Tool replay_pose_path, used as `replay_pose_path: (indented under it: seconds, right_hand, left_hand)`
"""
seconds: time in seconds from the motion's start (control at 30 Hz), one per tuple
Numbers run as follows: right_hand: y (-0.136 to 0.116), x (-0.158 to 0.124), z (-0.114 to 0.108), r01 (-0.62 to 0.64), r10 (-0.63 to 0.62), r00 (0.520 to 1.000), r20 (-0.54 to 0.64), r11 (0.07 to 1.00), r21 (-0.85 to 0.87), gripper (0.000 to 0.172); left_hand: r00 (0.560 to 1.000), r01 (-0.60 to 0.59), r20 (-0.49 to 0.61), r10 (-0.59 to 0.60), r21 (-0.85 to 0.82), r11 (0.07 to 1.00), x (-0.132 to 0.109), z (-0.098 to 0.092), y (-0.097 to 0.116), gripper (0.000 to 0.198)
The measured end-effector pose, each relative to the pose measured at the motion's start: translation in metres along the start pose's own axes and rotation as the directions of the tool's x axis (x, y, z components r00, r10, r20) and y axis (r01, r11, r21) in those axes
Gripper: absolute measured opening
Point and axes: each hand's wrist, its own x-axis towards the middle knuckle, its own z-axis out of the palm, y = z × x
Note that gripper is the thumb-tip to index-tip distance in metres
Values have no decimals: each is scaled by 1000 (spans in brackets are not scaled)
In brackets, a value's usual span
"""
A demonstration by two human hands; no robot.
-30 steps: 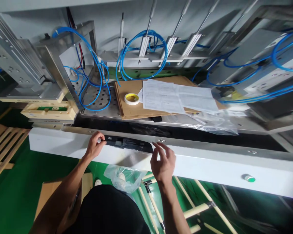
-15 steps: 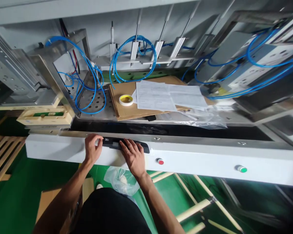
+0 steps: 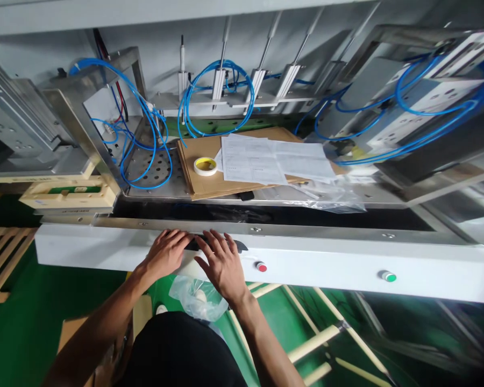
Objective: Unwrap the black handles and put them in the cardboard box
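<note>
Both hands lie flat, fingers spread, on a black part [image 3: 237, 246]; left hand [image 3: 167, 252] covers its left end, right hand [image 3: 221, 260] its middle; neither closes round it; just right, a red button [image 3: 261, 266]; beyond, tape [image 3: 205, 165] on cardboard [image 3: 201, 180].

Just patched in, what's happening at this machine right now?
A person stands at the white machine front rail. Both hands lie flat, fingers spread, on a long black plastic part on the rail's top edge: left hand on its left end, right hand over its middle. A red round button sits just right of them.
</note>
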Motion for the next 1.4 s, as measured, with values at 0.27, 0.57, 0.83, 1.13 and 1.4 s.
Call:
replay_pose_path:
  seconds: [0.27,0.57,0.83,1.13,1.4]
  right_hand:
    - [15,26,-4,-10,-5,991,135,994,110,31]
    - [38,51,9,-67,30,962,273,990,128,23]
    - [19,23,4,-121,122,993,-9,992,41,33]
    - [-57,-52,20,-614,802,545,243,185,767,42]
    - [-90,-25,21,-428,729,508,459,-249,869,58]
  left_hand:
    - [997,0,78,9,-110,994,24,-6,-20,47]
    - [992,-40,118,40,4,999,36,0,-26,66]
    - [980,-93,177,94,-14,996,39,2,-27,43]
    - [914,119,404,-24,-211,970,47,-31,-23,36]
    - [816,507,562,-133,-586,633,-3,-35,1,50]
